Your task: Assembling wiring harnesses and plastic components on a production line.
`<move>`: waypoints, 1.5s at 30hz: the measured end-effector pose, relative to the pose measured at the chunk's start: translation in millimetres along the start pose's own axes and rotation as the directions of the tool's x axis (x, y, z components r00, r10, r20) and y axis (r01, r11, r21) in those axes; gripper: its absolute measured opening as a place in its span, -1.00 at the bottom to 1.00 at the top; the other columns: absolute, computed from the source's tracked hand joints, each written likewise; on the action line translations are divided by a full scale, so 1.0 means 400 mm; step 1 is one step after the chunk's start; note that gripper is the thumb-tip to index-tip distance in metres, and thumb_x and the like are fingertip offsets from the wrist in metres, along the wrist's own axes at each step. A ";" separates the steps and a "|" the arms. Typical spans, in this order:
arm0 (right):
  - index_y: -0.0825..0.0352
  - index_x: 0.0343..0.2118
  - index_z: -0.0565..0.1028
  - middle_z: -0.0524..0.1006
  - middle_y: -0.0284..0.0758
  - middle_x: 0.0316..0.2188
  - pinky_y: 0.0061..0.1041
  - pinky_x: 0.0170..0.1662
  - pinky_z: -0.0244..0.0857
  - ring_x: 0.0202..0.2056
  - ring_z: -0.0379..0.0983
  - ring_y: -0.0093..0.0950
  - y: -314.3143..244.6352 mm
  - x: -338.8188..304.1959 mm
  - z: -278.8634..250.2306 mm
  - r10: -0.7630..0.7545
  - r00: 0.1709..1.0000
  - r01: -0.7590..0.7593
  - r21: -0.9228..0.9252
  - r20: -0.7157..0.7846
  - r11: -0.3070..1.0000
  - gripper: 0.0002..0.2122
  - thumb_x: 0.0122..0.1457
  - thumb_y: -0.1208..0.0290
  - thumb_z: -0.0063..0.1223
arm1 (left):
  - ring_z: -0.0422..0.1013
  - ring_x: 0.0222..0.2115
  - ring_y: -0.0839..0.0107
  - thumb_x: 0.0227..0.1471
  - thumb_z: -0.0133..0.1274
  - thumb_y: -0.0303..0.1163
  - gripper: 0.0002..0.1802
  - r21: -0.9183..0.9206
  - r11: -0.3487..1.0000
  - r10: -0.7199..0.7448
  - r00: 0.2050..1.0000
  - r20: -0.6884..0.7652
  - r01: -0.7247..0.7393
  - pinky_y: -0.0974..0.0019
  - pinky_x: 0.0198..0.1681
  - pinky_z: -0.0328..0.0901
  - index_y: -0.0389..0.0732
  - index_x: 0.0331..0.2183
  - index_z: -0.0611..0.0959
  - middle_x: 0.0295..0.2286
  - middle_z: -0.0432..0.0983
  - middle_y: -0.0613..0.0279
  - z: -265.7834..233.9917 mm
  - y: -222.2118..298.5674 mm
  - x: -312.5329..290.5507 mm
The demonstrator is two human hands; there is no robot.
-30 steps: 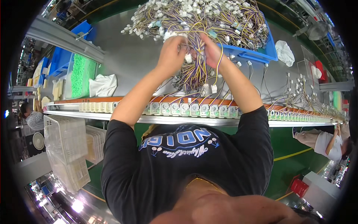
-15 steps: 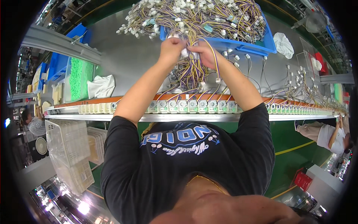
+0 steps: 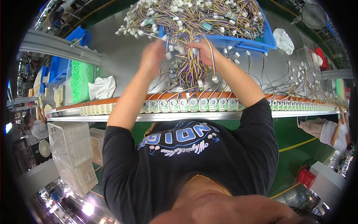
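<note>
Purple, yellow and white wires with white connectors form a bundle (image 3: pixel 192 69) that hangs over the near edge of a blue bin (image 3: pixel 238 44). My right hand (image 3: pixel 204 51) is closed on the upper part of this wire bundle, and a yellow wire loops over its fingers. My left hand (image 3: pixel 152 56) is to the left of the bundle, smeared by motion. White connectors show close to its fingertips, but whether it holds one is unclear. Behind both hands, a large tangled heap of wire harnesses (image 3: pixel 201 16) fills the bin and spills out to the left.
A row of small white housings (image 3: pixel 192 105) runs along an orange-edged rail in front of me, with wires in several. White cloths (image 3: pixel 101 87) lie on the grey table. At left stands a container of green pieces (image 3: pixel 79 80); white crates (image 3: pixel 71 145) are below. Other people work at both sides.
My left hand has moved left, away from the bundle and my right hand. The right hand stays on the bundle. The row of housings has shifted slightly in view.
</note>
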State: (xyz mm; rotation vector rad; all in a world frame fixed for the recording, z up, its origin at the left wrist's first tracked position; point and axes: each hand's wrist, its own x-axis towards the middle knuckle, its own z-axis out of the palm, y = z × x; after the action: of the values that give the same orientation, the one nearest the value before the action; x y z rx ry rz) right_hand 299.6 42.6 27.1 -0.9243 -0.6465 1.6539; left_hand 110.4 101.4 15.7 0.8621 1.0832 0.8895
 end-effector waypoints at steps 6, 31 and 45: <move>0.48 -0.41 0.42 0.44 -0.22 -0.52 -0.49 -0.43 0.28 -0.45 0.40 -0.42 0.007 -0.005 0.045 -0.110 0.988 0.089 -0.191 -0.105 0.978 -0.77 -0.22 0.63 -0.13 | 0.25 -0.14 0.40 -0.20 0.13 -0.23 -0.31 0.470 0.816 0.151 0.908 0.391 -0.338 0.30 -0.08 0.12 -0.31 -0.06 0.24 -0.16 0.30 0.09 0.109 -0.123 -0.064; 0.33 -0.49 0.31 0.41 -0.18 -0.49 -0.25 -0.41 0.27 -0.39 0.36 -0.20 -0.213 0.020 -0.372 -0.775 0.581 -0.209 -0.875 0.248 -0.437 -0.91 -0.13 0.52 -0.15 | 0.28 -0.70 0.53 -0.24 0.03 -0.49 -0.93 0.247 0.910 0.169 0.842 0.513 -0.333 0.46 -0.62 0.16 -0.30 -0.62 0.50 -0.72 0.37 0.26 0.278 0.076 -0.056; 0.25 -0.26 0.40 0.46 -0.11 -0.38 -0.20 -0.26 0.31 -0.31 0.40 -0.14 -0.211 0.030 -0.746 -0.867 0.460 -0.647 -0.740 -0.189 -0.182 -0.70 -0.13 0.33 0.01 | 0.26 -0.77 0.53 -0.26 0.07 -0.42 -0.79 0.387 0.918 -0.113 0.873 0.474 -0.091 0.46 -0.70 0.10 -0.35 -0.74 0.54 -0.77 0.40 0.24 0.508 -0.140 0.129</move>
State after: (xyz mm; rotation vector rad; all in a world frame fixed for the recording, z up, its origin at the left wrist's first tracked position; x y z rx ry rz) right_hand 592.7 64.5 -72.4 -2.5048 -1.1982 -0.5682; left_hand 326.4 98.0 -4.3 1.3384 0.8227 0.3942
